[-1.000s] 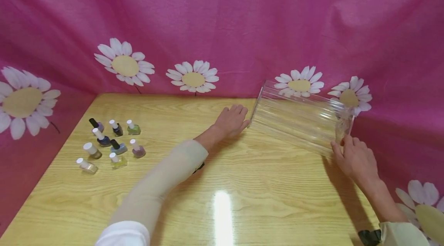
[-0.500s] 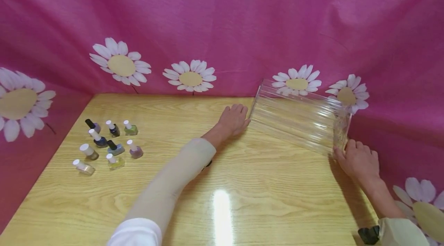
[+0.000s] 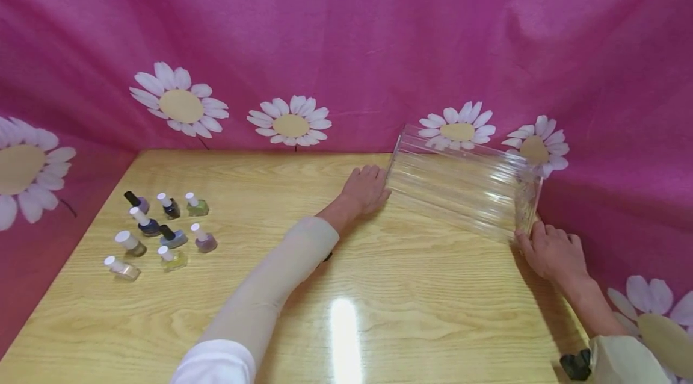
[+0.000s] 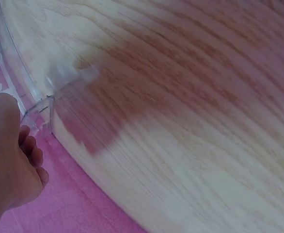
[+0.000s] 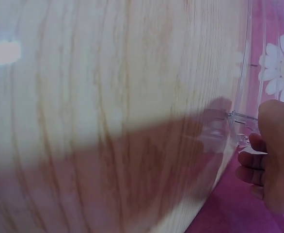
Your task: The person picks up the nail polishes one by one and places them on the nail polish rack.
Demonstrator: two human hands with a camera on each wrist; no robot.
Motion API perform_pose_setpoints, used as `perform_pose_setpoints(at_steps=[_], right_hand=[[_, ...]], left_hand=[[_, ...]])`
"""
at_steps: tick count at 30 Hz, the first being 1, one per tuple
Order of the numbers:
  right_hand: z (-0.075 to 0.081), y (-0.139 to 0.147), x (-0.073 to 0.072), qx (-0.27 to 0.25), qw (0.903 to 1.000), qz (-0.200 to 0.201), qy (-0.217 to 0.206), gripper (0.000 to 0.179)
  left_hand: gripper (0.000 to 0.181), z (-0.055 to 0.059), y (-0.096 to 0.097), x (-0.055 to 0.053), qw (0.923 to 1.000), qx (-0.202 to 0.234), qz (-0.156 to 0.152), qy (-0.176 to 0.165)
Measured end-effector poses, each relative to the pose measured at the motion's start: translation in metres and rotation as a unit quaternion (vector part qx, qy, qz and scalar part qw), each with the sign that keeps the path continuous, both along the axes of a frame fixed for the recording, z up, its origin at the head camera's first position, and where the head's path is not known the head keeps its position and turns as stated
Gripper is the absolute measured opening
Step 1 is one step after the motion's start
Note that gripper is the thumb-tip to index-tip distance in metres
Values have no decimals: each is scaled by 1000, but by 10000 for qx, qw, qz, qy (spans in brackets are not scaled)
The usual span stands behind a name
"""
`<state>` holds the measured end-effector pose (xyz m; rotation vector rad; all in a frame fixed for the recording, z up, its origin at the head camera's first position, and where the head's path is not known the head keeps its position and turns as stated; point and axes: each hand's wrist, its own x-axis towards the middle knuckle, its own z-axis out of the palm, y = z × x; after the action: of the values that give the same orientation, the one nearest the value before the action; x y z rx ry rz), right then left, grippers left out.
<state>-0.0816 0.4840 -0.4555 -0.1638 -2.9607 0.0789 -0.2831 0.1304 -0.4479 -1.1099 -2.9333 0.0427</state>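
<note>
A clear acrylic tiered rack [image 3: 455, 185] stands at the back right of the table in the head view, set at a slant. My left hand [image 3: 367, 188] grips its left end. In the left wrist view, the thumb lies by the rack's end panel [image 4: 45, 114] and the fingertips [image 4: 34, 154] curl below it. My right hand [image 3: 554, 251] grips the near right corner, where the right wrist view shows curled fingers [image 5: 251, 160] beside the clear end panel [image 5: 244, 128]. The thumbs partly hide both grips.
Several nail polish bottles stand at the table's left, among them a dark blue one [image 3: 147, 226], a green one [image 3: 197, 208] and a mauve one [image 3: 206, 244]. A pink daisy-print cloth [image 3: 346, 47] hangs behind the wooden table [image 3: 422, 288].
The head view has turned slightly, shifting the scene left. My left hand has come a little closer to the rack's end; my right hand has shifted slightly toward me. The rack stays nearly in place.
</note>
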Motion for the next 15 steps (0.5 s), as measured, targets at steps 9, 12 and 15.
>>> perform_pose_setpoints(at_steps=[9, 12, 15], right_hand=[[0, 0, -3, 46, 9995, 95, 283, 39], [0, 0, -4, -26, 9997, 70, 224, 40], [-1, -1, -6, -55, 9998, 63, 179, 40]], left_hand=[[43, 1, 7, -4, 9999, 97, 61, 86], [43, -1, 8, -8, 9998, 59, 125, 122], [45, -4, 8, -13, 9997, 67, 200, 116]])
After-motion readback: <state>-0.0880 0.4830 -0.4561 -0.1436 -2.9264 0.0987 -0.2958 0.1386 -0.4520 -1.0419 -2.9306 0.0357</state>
